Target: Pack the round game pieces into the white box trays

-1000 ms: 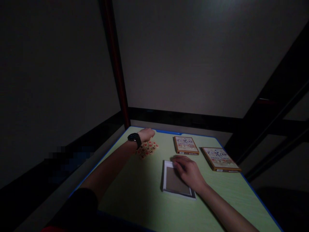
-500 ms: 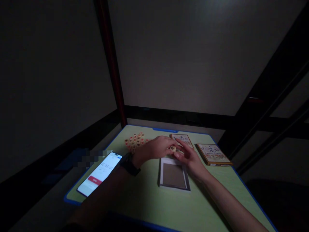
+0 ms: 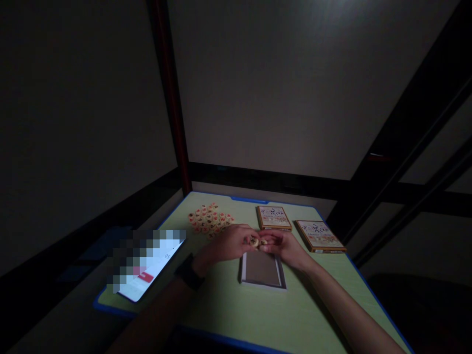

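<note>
My left hand [image 3: 233,242], with a dark watch at its wrist, pinches a round xiangqi piece [image 3: 254,241] bearing a dark character. Close beside it, my right hand [image 3: 285,247] grips another xiangqi piece [image 3: 263,243]. Both hands are over the far edge of an open box tray [image 3: 262,269] with a brown bottom and pale rim. To the left lies a spread of loose xiangqi pieces [image 3: 210,219] with red and dark characters. Fingers partly hide the two held pieces.
Two printed game boxes lie beyond and to the right: a nearer-centre box [image 3: 274,218] and a right-hand box [image 3: 320,236]. A lit phone [image 3: 147,278] lies at the left edge of the green table [image 3: 228,314], which has a blue rim. Walls stand behind.
My left hand has drawn back towards me and left, uncovering more loose pieces and the far game box. A piece now shows in each hand; earlier only one was visible between them.
</note>
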Demonstrator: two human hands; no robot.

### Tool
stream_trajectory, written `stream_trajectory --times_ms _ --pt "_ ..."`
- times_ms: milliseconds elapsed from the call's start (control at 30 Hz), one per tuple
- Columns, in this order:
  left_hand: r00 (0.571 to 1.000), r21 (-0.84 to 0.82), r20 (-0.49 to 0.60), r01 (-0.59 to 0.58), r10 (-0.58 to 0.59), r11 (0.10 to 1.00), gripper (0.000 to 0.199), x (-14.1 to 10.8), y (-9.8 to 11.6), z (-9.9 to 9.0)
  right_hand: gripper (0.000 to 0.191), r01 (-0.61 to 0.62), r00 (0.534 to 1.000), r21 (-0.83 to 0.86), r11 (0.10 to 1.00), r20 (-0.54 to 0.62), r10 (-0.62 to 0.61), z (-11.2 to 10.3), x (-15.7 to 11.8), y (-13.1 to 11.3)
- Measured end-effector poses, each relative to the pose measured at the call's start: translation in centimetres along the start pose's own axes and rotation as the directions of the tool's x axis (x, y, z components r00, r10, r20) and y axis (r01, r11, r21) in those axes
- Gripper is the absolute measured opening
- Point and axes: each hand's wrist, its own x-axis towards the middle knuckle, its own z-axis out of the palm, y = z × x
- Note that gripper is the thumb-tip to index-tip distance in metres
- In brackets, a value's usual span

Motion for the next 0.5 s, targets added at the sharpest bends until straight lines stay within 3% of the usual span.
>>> stream_trajectory --times_ms 200,400,500 --pt "0.997 0.085 0.062 -0.057 0.052 0.995 0.021 -0.9 -0.5 0.5 0.048 0.034 0.983 -0.080 0.996 -0.178 -0.048 -0.9 0.3 0.4" --pt "0.993 0.061 0.111 -0.035 0.028 0.998 0.019 -1.0 -0.7 1.2 0.051 -0.060 0.984 -0.110 0.992 -0.172 0.041 -0.5 0.2 0.9" --pt "0.996 0.109 0.084 0.013 -0.023 0.994 0.023 -1.1 -0.2 1.1 0.050 -0.086 0.984 -0.124 0.989 -0.166 0.065 -0.4 0.2 1.3"
